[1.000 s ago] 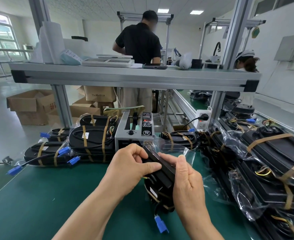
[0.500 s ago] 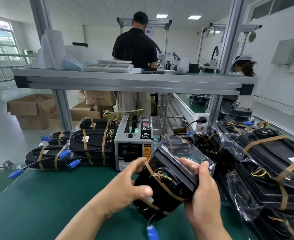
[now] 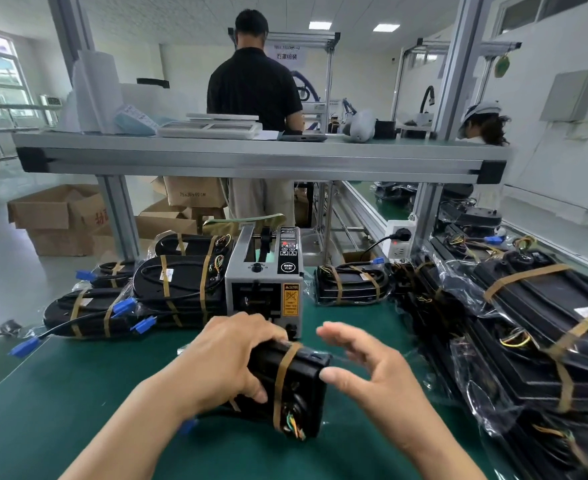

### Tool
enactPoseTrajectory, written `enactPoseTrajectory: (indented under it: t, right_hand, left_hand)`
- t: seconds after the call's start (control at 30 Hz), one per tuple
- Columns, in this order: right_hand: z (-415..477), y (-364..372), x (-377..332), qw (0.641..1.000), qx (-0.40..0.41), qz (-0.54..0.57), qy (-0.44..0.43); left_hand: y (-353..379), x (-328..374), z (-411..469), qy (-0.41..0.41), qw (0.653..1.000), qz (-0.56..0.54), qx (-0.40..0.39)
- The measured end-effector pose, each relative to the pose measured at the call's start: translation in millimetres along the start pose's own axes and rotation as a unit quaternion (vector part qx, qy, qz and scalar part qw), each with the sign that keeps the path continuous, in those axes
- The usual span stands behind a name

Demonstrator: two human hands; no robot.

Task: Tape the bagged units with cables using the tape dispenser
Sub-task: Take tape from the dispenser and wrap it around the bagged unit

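Note:
A black bagged unit [image 3: 297, 386] with a brown tape band around it lies on the green table [image 3: 60, 393] in front of me, coloured wires showing at its near end. My left hand [image 3: 223, 358] grips its left part from above. My right hand [image 3: 368, 368] hovers at the unit's right end, fingers spread and slightly curved, thumb touching the unit's corner. The grey tape dispenser [image 3: 265, 285] stands just behind the unit. A blue cable connector [image 3: 187, 426] peeks out under my left wrist.
Taped units with blue connectors are stacked left of the dispenser [image 3: 168, 289], one more lies to its right [image 3: 351, 284], and a large pile of bagged units fills the right side [image 3: 528, 334]. An aluminium shelf [image 3: 251, 157] spans above. Two people work beyond it.
The unit has come down from a tilted, lifted hold to lie on the table. My left hand moved on top of it, and my right hand let go and opened.

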State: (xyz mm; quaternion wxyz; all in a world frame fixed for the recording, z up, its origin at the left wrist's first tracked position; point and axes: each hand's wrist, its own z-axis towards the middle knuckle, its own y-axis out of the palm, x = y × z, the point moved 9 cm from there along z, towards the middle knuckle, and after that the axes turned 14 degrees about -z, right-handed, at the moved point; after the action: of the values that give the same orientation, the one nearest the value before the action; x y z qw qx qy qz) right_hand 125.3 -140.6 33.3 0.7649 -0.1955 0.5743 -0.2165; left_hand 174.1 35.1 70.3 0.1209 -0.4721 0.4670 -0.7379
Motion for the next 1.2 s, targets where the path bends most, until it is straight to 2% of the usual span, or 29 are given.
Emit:
enactPoseTrajectory:
  t: [0.07, 0.13, 0.3, 0.4, 0.47, 0.53, 0.6, 0.67, 0.7, 0.77, 0.8, 1.03, 1.2]
  right_hand:
    - [-2, 12, 4, 0.998, -0.039, 0.048, 0.017]
    - [-6, 18, 7, 0.998, -0.043, 0.046, 0.023]
    - [-11, 19, 13, 0.997, 0.012, 0.056, 0.054]
    - [-11, 11, 13, 0.99, 0.085, 0.082, 0.073]
    - [-13, 1, 19, 0.978, 0.143, 0.114, 0.105]
    - [-18, -8, 28, 0.963, 0.183, 0.138, 0.142]
    - [-25, -12, 35, 0.953, 0.211, 0.144, 0.165]
    - [-32, -12, 39, 0.946, 0.24, 0.135, 0.173]
    - [-35, -11, 41, 0.941, 0.257, 0.136, 0.171]
    - [-40, -8, 43, 0.931, 0.289, 0.15, 0.166]
    - [-42, -6, 43, 0.926, 0.302, 0.159, 0.161]
    - [-47, 3, 40, 0.921, 0.312, 0.192, 0.135]
    - [-49, 9, 38, 0.917, 0.314, 0.211, 0.126]
  left_hand:
    - [12, 0, 0, 0.005, 1.0, 0.004, -0.013]
    - [18, -3, -1, 0.011, 1.0, 0.011, -0.006]
    - [20, -8, -1, 0.03, 0.999, 0.031, 0.008]
    - [28, -6, -1, 0.052, 0.998, 0.035, 0.016]
    - [29, -8, -1, 0.055, 0.998, -0.025, 0.022]
    - [17, -22, 0, 0.013, 0.988, -0.144, 0.058]
    - [-3, -49, 4, -0.07, 0.947, -0.271, 0.155]
    - [-12, -85, 5, -0.189, 0.861, -0.386, 0.272]
    - [-8, -99, 6, -0.244, 0.81, -0.437, 0.305]
    - [11, -118, 13, -0.324, 0.728, -0.515, 0.315]
    - [20, -123, 17, -0.345, 0.703, -0.542, 0.306]
    - [45, -115, 49, -0.376, 0.62, -0.651, 0.226]
    - [46, -111, 55, -0.401, 0.557, -0.68, 0.258]
